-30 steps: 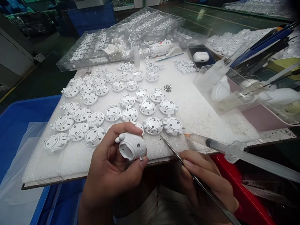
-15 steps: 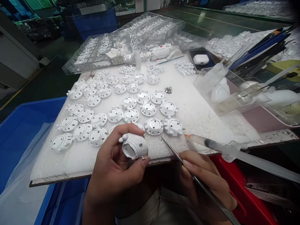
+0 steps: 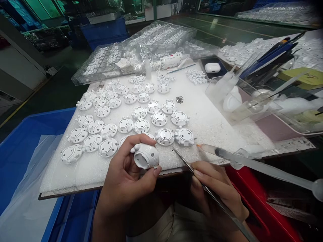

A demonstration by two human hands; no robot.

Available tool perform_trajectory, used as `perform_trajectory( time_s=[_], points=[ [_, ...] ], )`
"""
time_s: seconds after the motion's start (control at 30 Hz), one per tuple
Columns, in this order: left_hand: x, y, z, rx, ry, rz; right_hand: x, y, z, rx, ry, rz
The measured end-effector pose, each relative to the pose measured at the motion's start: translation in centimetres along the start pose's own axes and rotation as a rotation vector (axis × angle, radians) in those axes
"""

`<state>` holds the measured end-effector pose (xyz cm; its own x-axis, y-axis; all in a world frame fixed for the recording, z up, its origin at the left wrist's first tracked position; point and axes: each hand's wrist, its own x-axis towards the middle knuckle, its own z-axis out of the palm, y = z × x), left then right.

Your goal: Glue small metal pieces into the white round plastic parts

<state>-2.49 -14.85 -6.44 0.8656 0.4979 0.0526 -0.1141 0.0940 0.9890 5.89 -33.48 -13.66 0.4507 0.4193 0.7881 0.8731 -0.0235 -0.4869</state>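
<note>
My left hand (image 3: 126, 178) is closed around a small white round plastic shell (image 3: 146, 157), held just above the near edge of a white foam board (image 3: 214, 121). My right hand (image 3: 217, 195) pinches metal tweezers (image 3: 191, 168), whose tip points up-left toward the shell and stops short of it. A clear syringe (image 3: 252, 163) with an orange tip also sits in my right hand, stretching out to the right. Several matching white round shells (image 3: 158, 118) lie in rows on the foam board beyond my hands.
A small pile of tiny dark screws (image 3: 179, 99) lies on the board. Clear trays of white parts (image 3: 156, 37) stand at the back, a clear box (image 3: 252, 107) at the right. A blue bin (image 3: 22, 141) is on the left, a red bin (image 3: 257, 201) by my right hand.
The view has drifted so the board sits a little further right and up in frame. Both hands keep the same grip; the shell and tweezers have barely moved relative to each other.
</note>
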Motion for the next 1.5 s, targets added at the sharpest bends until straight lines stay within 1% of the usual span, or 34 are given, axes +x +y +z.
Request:
perform_trajectory(
  time_s=[0.17, 0.47, 0.67, 0.77, 0.8, 0.9, 0.93, 0.97, 1.0, 1.1, 1.2, 1.33, 1.5],
  points=[
    [0.0, 0.0, 0.1, -0.006, 0.006, 0.001, -0.1, 0.1, -0.2, -0.002, -0.045, 0.005],
    [0.0, 0.0, 0.0, 0.012, 0.009, 0.0, 0.3, -0.1, -0.1, -0.046, -0.029, -0.005],
    [-0.1, 0.1, 0.2, 0.024, 0.048, -0.012, 0.2, -0.2, -0.4, -0.021, -0.022, 0.025],
    [-0.1, 0.2, 0.5, 0.058, 0.065, -0.019, 0.2, -0.6, -0.4, 0.081, 0.018, 0.1],
    [-0.1, 0.2, 0.6, 0.08, 0.068, -0.018, 0.3, -0.8, -0.4, 0.122, 0.054, 0.142],
    [-0.1, 0.2, 0.8, 0.129, 0.073, -0.011, 0.2, -1.2, -0.3, 0.177, 0.256, 0.247],
    [-0.1, 0.3, 0.9, 0.13, 0.075, -0.012, 0.1, -1.2, -0.4, 0.159, 0.298, 0.266],
    [-0.1, 0.3, 0.9, 0.124, 0.078, -0.014, 0.1, -1.0, -0.5, 0.124, 0.308, 0.27],
    [-0.1, 0.3, 1.0, 0.117, 0.083, -0.018, 0.0, -0.8, -0.6, 0.084, 0.263, 0.261],
    [-0.2, 0.3, 1.0, 0.105, 0.088, -0.033, 0.0, -0.1, -1.2, 0.031, 0.051, 0.182],
    [-0.2, 0.3, 1.0, 0.111, 0.08, -0.041, 0.4, 0.0, -1.5, 0.022, -0.057, 0.122],
    [-0.2, 0.4, 1.0, 0.118, 0.07, -0.047, 1.0, -0.5, -1.3, -0.036, -0.081, 0.111],
    [-0.3, 0.4, 1.0, 0.104, 0.065, -0.055, 1.2, -0.7, -0.9, -0.015, -0.059, 0.097]
  ],
)
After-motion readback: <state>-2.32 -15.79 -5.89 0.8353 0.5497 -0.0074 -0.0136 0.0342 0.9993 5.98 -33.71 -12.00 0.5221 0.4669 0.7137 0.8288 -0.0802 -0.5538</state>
